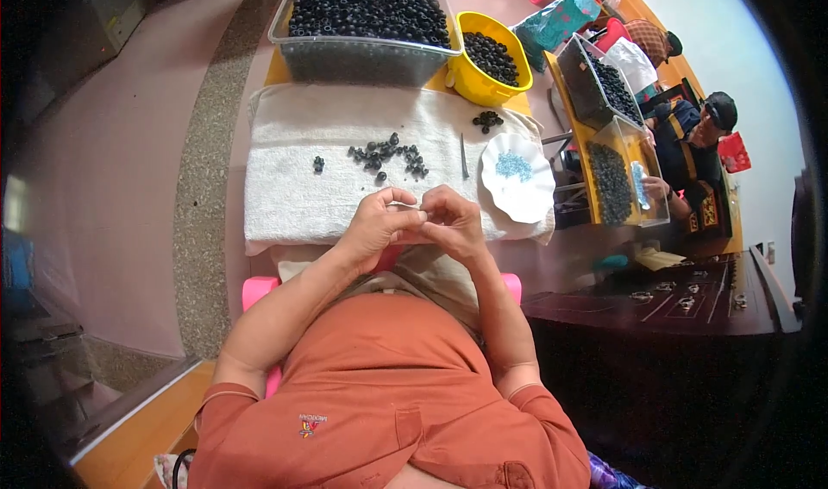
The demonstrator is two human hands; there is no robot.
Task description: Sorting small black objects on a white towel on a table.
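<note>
My left hand (379, 223) and my right hand (454, 222) meet over the near edge of a white towel (285, 187). Both sets of fingers are closed in a pinch, fingertips together; whatever lies between them is too small or hidden to make out. Beyond them on the towel is a loose cluster of small black round pieces (379, 154), with a few more off to the left. A thin dark tool, like tweezers (464, 157), lies right of the cluster. Beside it sits a white scalloped plate (522, 206) with tiny light-blue bits (513, 166).
A large clear bin (362, 62) full of black pieces stands at the far edge, next to a yellow tub (476, 84) of them. A small black pile (487, 121) lies by the tub. At right, another person (690, 144) sits at a table with similar bins (595, 79).
</note>
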